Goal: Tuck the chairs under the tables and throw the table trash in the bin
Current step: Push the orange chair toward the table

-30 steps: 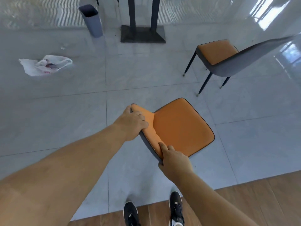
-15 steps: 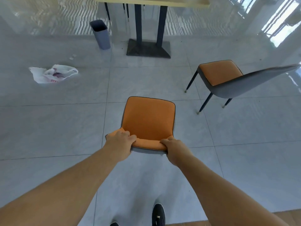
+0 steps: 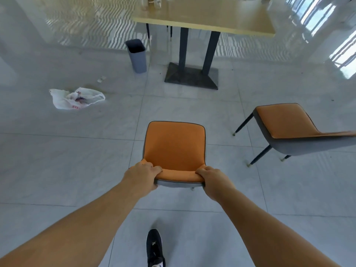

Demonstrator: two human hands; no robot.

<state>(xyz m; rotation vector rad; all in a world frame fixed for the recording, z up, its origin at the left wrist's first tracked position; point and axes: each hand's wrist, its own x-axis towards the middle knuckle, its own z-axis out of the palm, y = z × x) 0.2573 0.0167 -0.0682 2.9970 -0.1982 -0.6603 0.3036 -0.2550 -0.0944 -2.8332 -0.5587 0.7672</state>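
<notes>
An orange-seated chair with a grey shell stands right in front of me, its seat facing a light wooden table. My left hand grips the left end of its backrest top and my right hand grips the right end. A second orange chair stands to the right, turned sideways. A grey bin sits on the floor left of the table's black base. A crumpled white plastic bag lies on the tiles at left.
Small white scraps lie near the bin. Bottles stand at the table's far edge. More chair legs show behind the table. My black shoe is on the glossy grey tiles below the chair.
The chair has swung from an angled pose to face the table squarely. I have stepped forward off the wooden floor, and the table top has come into view.
</notes>
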